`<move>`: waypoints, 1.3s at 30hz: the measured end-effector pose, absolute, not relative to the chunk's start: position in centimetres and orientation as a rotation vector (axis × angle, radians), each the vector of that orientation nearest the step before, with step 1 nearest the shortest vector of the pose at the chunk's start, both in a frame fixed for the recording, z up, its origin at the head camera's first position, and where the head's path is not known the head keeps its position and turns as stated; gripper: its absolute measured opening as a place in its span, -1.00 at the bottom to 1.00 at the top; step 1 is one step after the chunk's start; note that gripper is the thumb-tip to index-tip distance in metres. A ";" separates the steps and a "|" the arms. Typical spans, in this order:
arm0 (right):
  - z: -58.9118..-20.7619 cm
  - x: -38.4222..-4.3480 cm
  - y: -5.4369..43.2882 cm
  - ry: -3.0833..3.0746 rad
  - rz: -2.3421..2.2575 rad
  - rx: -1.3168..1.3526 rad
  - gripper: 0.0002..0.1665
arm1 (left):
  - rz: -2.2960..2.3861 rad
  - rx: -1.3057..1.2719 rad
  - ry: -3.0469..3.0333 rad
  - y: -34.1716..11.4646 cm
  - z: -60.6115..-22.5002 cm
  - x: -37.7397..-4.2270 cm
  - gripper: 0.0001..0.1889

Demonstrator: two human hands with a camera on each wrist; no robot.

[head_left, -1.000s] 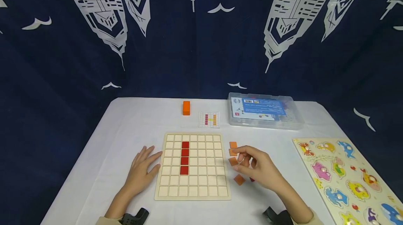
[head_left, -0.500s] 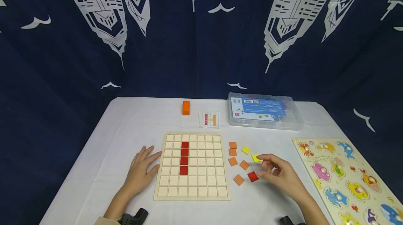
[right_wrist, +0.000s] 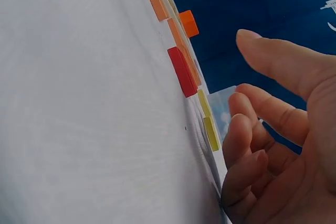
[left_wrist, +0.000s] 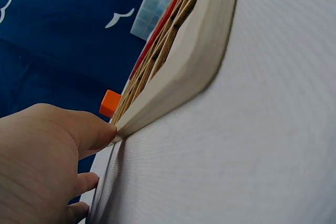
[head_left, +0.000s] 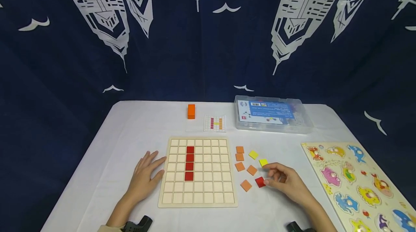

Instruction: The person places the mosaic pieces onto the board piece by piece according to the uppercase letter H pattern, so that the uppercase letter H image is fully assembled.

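Observation:
A wooden grid board (head_left: 198,198) lies on the white table, with several red tiles (head_left: 189,166) set in one column. My left hand (head_left: 144,176) rests at the board's left edge, fingers spread; in the left wrist view its thumb (left_wrist: 97,129) touches the rim. To the right of the board, my right hand (head_left: 287,181) hovers by a loose red tile (head_left: 260,182) and a yellow tile (head_left: 263,162). Its thumb and index finger stand apart with nothing between them, as the right wrist view shows. Several orange tiles (head_left: 251,170) and a second yellow tile (head_left: 253,154) lie nearby.
Behind the board lie a small pattern card (head_left: 215,123) and an orange block (head_left: 191,111). A clear plastic box (head_left: 273,113) with a blue label sits at the back right. An animal puzzle board (head_left: 354,174) covers the table's right side.
My right hand has moved right, off the orange tiles, uncovering the yellow and loose red tiles, then shifted slightly back toward the red one. The left hand stays at the board's edge.

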State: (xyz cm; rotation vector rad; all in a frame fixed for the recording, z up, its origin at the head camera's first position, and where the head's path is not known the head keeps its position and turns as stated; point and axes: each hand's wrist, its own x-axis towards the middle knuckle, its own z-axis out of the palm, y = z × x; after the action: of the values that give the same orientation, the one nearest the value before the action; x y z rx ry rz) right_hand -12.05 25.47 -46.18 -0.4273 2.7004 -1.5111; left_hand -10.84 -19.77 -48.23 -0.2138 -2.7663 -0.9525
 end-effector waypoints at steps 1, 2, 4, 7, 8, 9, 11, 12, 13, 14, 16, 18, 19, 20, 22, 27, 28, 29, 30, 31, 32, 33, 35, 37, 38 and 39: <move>-46.3 -12.1 25.5 2.698 -1.508 -0.423 -0.60 | -0.954 -0.213 -2.767 -19.8 -48.3 -10.8 -0.57; -46.4 -12.1 25.5 2.697 -1.502 -0.424 -0.60 | -0.956 -0.214 -2.767 -19.8 -48.3 -10.8 -0.57; -46.5 -12.1 25.5 2.687 -1.496 -0.412 -0.60 | -0.962 -0.217 -2.764 -19.8 -48.3 -10.7 -0.57; -46.7 -12.0 25.5 2.679 -1.473 -0.395 -0.60 | -0.963 -0.222 -2.758 -19.9 -48.3 -10.7 -0.58; -46.8 -12.1 25.5 2.676 -1.468 -0.398 -0.60 | -0.961 -0.223 -2.757 -19.9 -48.4 -10.7 -0.58; -46.9 -12.1 25.5 2.670 -1.465 -0.396 -0.60 | -0.956 -0.223 -2.756 -19.9 -48.4 -10.7 -0.58; -47.0 -12.1 25.5 2.664 -1.459 -0.407 -0.59 | -0.942 -0.223 -2.755 -19.9 -48.4 -10.8 -0.58; -47.1 -12.1 25.5 2.663 -1.455 -0.417 -0.58 | -0.941 -0.221 -2.754 -19.9 -48.5 -10.8 -0.58; -47.2 -12.1 25.5 2.662 -1.455 -0.427 -0.58 | -0.941 -0.221 -2.754 -19.9 -48.5 -10.8 -0.58; -47.2 -12.1 25.5 2.662 -1.453 -0.434 -0.56 | -0.942 -0.221 -2.754 -19.9 -48.4 -10.8 -0.58; -47.3 -12.2 25.5 2.675 -1.434 -0.440 -0.54 | -0.946 -0.223 -2.753 -19.9 -48.4 -10.7 -0.57; -47.3 -12.2 25.5 2.703 -1.399 -0.441 -0.53 | -0.957 -0.222 -2.752 -19.9 -48.3 -10.7 -0.57; -47.4 -12.2 25.5 2.716 -1.382 -0.443 -0.53 | -0.958 -0.224 -2.751 -19.9 -48.3 -10.7 -0.57; -47.4 -12.2 25.4 2.732 -1.367 -0.447 -0.53 | -0.958 -0.225 -2.751 -19.9 -48.3 -10.7 -0.57; -47.5 -12.1 25.4 2.762 -1.335 -0.462 -0.54 | -0.956 -0.224 -2.752 -19.8 -48.3 -10.8 -0.57; -47.6 -12.1 25.3 2.811 -1.297 -0.536 -0.56 | -0.955 -0.229 -2.748 -19.9 -48.3 -10.8 -0.58; -47.7 -12.1 25.2 2.819 -1.290 -0.552 -0.57 | -0.954 -0.229 -2.748 -19.9 -48.4 -10.9 -0.58; -47.6 -12.1 25.3 2.821 -1.295 -0.568 -0.58 | -0.953 -0.229 -2.748 -19.9 -48.3 -10.9 -0.58; -47.6 -12.1 25.2 2.824 -1.295 -0.578 -0.60 | -0.952 -0.229 -2.748 -19.9 -48.3 -10.9 -0.58; -47.5 -12.1 25.2 2.824 -1.298 -0.594 -0.61 | -0.951 -0.230 -2.746 -19.9 -48.3 -10.8 -0.58; -47.5 -12.1 25.3 2.828 -1.301 -0.608 -0.62 | -0.951 -0.230 -2.746 -19.8 -48.3 -10.8 -0.58; -47.6 -12.0 25.3 2.828 -1.305 -0.623 -0.63 | -0.950 -0.228 -2.747 -19.8 -48.3 -10.8 -0.58; -47.6 -12.0 25.3 2.827 -1.317 -0.647 -0.64 | -0.952 -0.228 -2.748 -19.8 -48.3 -10.8 -0.58; -47.7 -12.0 25.4 2.834 -1.327 -0.671 -0.65 | -0.953 -0.228 -2.749 -19.8 -48.3 -10.8 -0.58; -47.7 -12.0 25.4 2.838 -1.334 -0.675 -0.65 | -0.953 -0.227 -2.750 -19.8 -48.3 -10.8 -0.57; -47.8 -12.0 25.3 2.840 -1.340 -0.683 -0.65 | -0.953 -0.227 -2.751 -19.8 -48.3 -10.8 -0.57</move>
State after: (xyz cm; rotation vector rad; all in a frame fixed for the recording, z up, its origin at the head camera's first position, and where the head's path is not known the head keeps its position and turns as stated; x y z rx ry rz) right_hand -12.01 25.35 -47.76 -0.6832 2.8405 -1.3400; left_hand -10.80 -19.83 -48.32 -0.2266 -2.7512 -0.9526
